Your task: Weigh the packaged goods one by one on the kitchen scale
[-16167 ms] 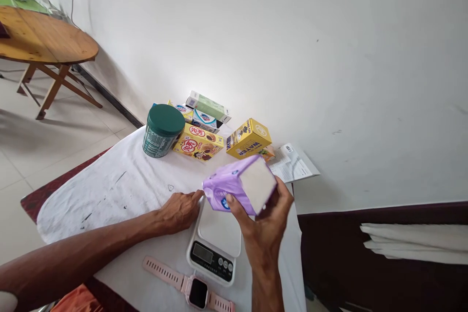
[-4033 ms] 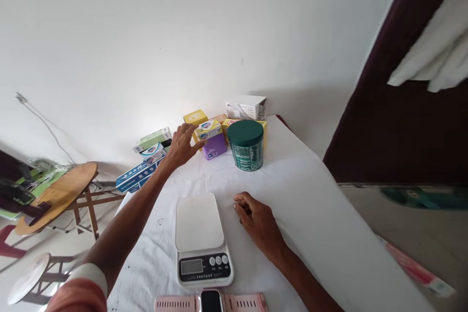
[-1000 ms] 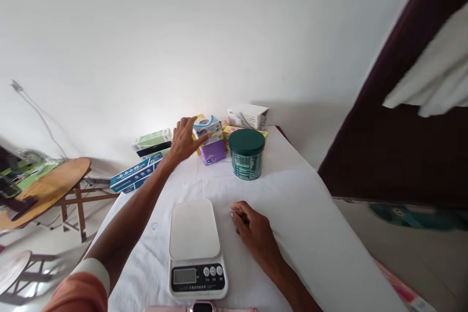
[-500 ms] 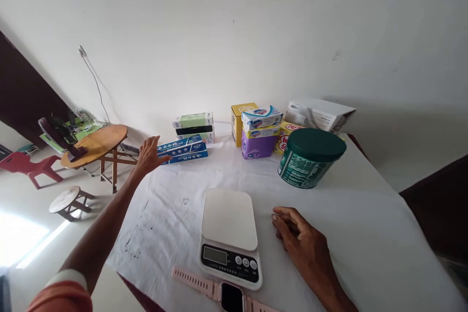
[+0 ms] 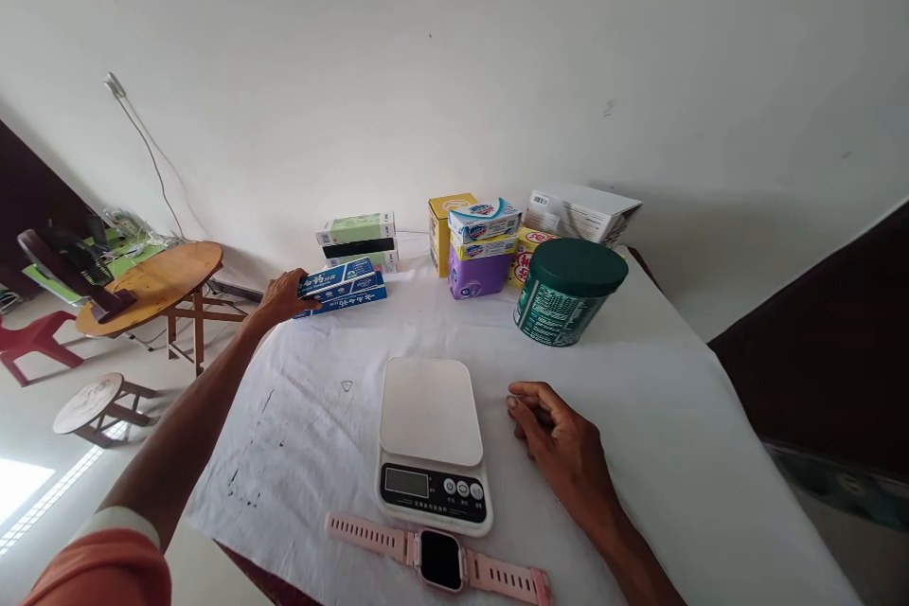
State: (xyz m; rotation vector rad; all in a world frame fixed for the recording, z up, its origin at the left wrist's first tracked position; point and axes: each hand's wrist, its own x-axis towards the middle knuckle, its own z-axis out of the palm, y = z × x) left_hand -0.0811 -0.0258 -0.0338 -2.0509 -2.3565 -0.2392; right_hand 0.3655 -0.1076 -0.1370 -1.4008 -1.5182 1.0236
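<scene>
My left hand (image 5: 284, 296) is closed around the left end of the upper blue toothpaste box (image 5: 339, 278), thumb on the near side and fingers over the top. That box lies on a second blue toothpaste box (image 5: 359, 299). My right hand (image 5: 564, 436) rests on the white cloth with its fingers curled and nothing visible in them. Left of it stands a white kitchen scale (image 5: 430, 412), its pan bare and its display dark. In front of the scale lies a pink-strapped smartwatch (image 5: 441, 559).
Behind the toothpaste boxes sit stacked green and black boxes (image 5: 357, 229). Soap boxes (image 5: 485, 221) top a purple pack (image 5: 481, 273) beside a yellow box (image 5: 441, 232). A green lidded tub (image 5: 568, 294) and a white box (image 5: 586, 208) stand to the right. A wall bounds the back.
My left hand has come down onto the upper toothpaste box and closed on its left end. The box is slightly shifted on the lower one. My right hand stays curled on the cloth.
</scene>
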